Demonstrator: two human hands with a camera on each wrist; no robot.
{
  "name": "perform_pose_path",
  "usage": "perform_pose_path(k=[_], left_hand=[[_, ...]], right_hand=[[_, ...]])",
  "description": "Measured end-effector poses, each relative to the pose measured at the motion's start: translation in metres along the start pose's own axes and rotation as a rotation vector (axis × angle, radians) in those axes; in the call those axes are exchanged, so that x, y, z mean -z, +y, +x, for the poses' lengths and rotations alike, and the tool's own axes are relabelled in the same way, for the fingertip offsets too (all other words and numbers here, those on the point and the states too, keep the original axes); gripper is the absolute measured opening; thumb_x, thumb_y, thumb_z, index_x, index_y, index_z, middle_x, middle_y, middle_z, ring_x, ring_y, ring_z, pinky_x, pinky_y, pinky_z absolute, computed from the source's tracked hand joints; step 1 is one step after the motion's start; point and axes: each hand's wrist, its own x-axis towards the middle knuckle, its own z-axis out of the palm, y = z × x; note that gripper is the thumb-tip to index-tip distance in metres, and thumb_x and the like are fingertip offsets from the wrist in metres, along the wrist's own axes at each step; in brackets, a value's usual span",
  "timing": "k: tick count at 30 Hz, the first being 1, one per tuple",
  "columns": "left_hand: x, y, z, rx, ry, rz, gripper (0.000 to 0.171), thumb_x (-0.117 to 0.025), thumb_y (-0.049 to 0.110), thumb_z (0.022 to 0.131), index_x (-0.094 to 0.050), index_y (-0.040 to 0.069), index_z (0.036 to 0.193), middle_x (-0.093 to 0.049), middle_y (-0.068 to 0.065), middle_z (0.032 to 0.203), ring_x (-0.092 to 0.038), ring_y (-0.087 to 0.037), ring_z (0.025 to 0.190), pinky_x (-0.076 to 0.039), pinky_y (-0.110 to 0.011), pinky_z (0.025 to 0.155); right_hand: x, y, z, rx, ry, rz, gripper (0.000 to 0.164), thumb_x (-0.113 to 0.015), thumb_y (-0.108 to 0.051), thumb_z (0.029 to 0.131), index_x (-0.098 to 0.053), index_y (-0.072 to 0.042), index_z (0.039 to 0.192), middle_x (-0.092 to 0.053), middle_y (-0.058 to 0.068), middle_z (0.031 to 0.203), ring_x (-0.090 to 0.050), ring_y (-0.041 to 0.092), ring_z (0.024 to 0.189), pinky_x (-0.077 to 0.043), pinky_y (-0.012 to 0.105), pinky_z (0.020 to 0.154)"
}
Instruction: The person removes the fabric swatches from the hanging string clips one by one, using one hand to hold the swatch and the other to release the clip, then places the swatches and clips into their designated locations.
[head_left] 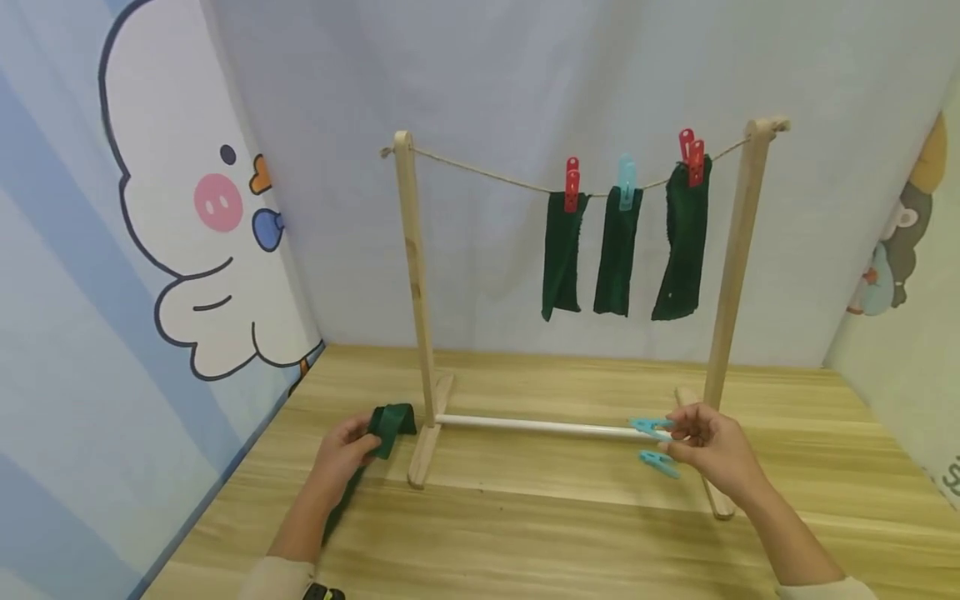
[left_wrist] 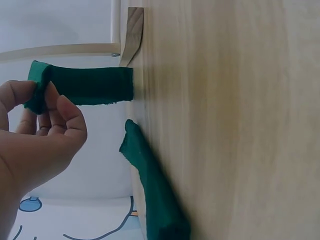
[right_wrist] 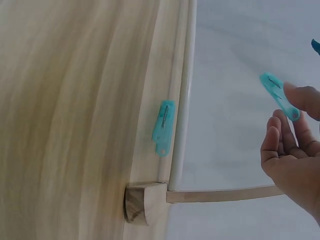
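Observation:
My left hand [head_left: 348,450] pinches a dark green cloth strip [left_wrist: 95,84] near its top, and the strip hangs just left of the rack's left foot. Below it, another green strip [left_wrist: 155,185] lies on the table, partly hidden by the left forearm in the head view. On the right side, my right hand [head_left: 708,442] holds a light blue clothespin [right_wrist: 277,95] between thumb and fingers, raised above the table. A second light blue clothespin [right_wrist: 164,127] lies on the table beside the rack's white crossbar [head_left: 547,427].
A wooden rack with a left post [head_left: 415,267] and right post [head_left: 738,258] carries a sagging rope [head_left: 480,172]. Three green strips hang toward its right, held by red clothespins [head_left: 572,185] and a blue clothespin [head_left: 627,183]. Fabric walls [head_left: 480,75] surround the table [head_left: 525,533].

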Motion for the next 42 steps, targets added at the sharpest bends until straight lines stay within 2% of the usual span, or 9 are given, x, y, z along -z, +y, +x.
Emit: perform_pose_path(k=[7, 10, 15, 19, 24, 31, 34, 39, 42], left_hand=[[0.01, 0.003, -0.014, 0.065, -0.048, 0.059, 0.042, -0.06, 0.005, 0.088, -0.049, -0.01, 0.126, -0.058, -0.014, 0.108, -0.056, -0.016, 0.088, -0.044, -0.042, 0.082], [0.015, 0.002, -0.018, 0.093, -0.063, 0.053, 0.045, -0.06, 0.006, 0.089, -0.047, -0.009, 0.129, -0.059, -0.012, 0.108, -0.057, -0.016, 0.087, -0.045, -0.042, 0.082], [0.024, 0.001, -0.022, 0.099, -0.096, 0.043, 0.048, -0.059, 0.005, 0.089, -0.043, -0.011, 0.131, -0.061, -0.008, 0.101, -0.057, -0.017, 0.083, -0.046, -0.039, 0.078], [0.032, -0.001, -0.025, 0.119, -0.15, 0.045, 0.054, -0.058, 0.002, 0.087, -0.036, -0.014, 0.134, -0.057, -0.008, 0.095, -0.056, -0.017, 0.08, -0.048, -0.038, 0.075], [0.04, -0.005, -0.029, 0.144, -0.271, 0.049, 0.061, -0.058, 0.002, 0.086, -0.027, -0.018, 0.135, -0.056, -0.009, 0.093, -0.058, -0.018, 0.082, -0.049, -0.04, 0.077], [0.045, -0.009, -0.032, 0.18, -0.378, 0.067, 0.057, -0.062, 0.003, 0.085, -0.037, -0.016, 0.131, -0.058, -0.005, 0.085, -0.056, -0.017, 0.074, -0.049, -0.037, 0.071], [0.048, -0.009, -0.035, 0.187, -0.399, 0.095, 0.057, -0.063, 0.001, 0.083, -0.037, -0.016, 0.131, -0.058, -0.006, 0.086, -0.056, -0.016, 0.073, -0.049, -0.037, 0.07], [0.051, -0.011, -0.039, 0.211, -0.425, 0.173, 0.056, -0.061, 0.001, 0.081, -0.039, -0.015, 0.13, -0.061, -0.009, 0.087, -0.057, -0.019, 0.074, -0.05, -0.039, 0.07], [0.053, -0.011, -0.041, 0.222, -0.442, 0.214, 0.056, -0.061, 0.001, 0.081, -0.04, -0.016, 0.13, -0.062, -0.008, 0.08, -0.058, -0.02, 0.074, -0.051, -0.04, 0.07]], right_hand=[[-0.002, 0.011, -0.001, -0.066, -0.063, -0.118, 0.03, -0.07, -0.004, 0.081, -0.058, 0.009, 0.106, -0.058, 0.008, 0.086, -0.052, 0.019, 0.076, -0.046, 0.024, 0.064], [-0.003, 0.016, -0.003, -0.122, -0.095, -0.107, 0.031, -0.068, 0.0, 0.08, -0.057, 0.011, 0.107, -0.057, 0.009, 0.087, -0.051, 0.02, 0.077, -0.047, 0.024, 0.064], [-0.002, 0.024, -0.009, -0.21, -0.133, -0.084, 0.032, -0.067, 0.002, 0.078, -0.056, 0.013, 0.106, -0.058, 0.013, 0.093, -0.053, 0.021, 0.08, -0.048, 0.025, 0.064], [-0.001, 0.029, -0.013, -0.241, -0.155, -0.089, 0.034, -0.069, 0.0, 0.079, -0.056, 0.013, 0.108, -0.059, 0.013, 0.096, -0.055, 0.023, 0.084, -0.049, 0.027, 0.068], [0.002, 0.033, -0.016, -0.251, -0.163, -0.102, 0.036, -0.07, -0.003, 0.08, -0.056, 0.014, 0.109, -0.06, 0.014, 0.097, -0.056, 0.024, 0.087, -0.049, 0.027, 0.07], [0.006, 0.034, -0.018, -0.263, -0.165, -0.145, 0.037, -0.07, -0.002, 0.079, -0.056, 0.016, 0.109, -0.061, 0.013, 0.095, -0.058, 0.027, 0.087, -0.05, 0.029, 0.069], [0.007, 0.034, -0.018, -0.266, -0.176, -0.181, 0.036, -0.07, 0.0, 0.078, -0.057, 0.016, 0.107, -0.061, 0.012, 0.093, -0.057, 0.028, 0.086, -0.05, 0.032, 0.071], [0.008, 0.035, -0.017, -0.222, -0.18, -0.336, 0.032, -0.073, 0.0, 0.073, -0.061, 0.012, 0.1, -0.062, 0.011, 0.088, -0.058, 0.031, 0.083, -0.05, 0.042, 0.07], [0.007, 0.035, -0.016, -0.162, -0.166, -0.44, 0.027, -0.074, 0.002, 0.069, -0.064, 0.01, 0.093, -0.06, 0.008, 0.081, -0.056, 0.028, 0.076, -0.048, 0.042, 0.066]])
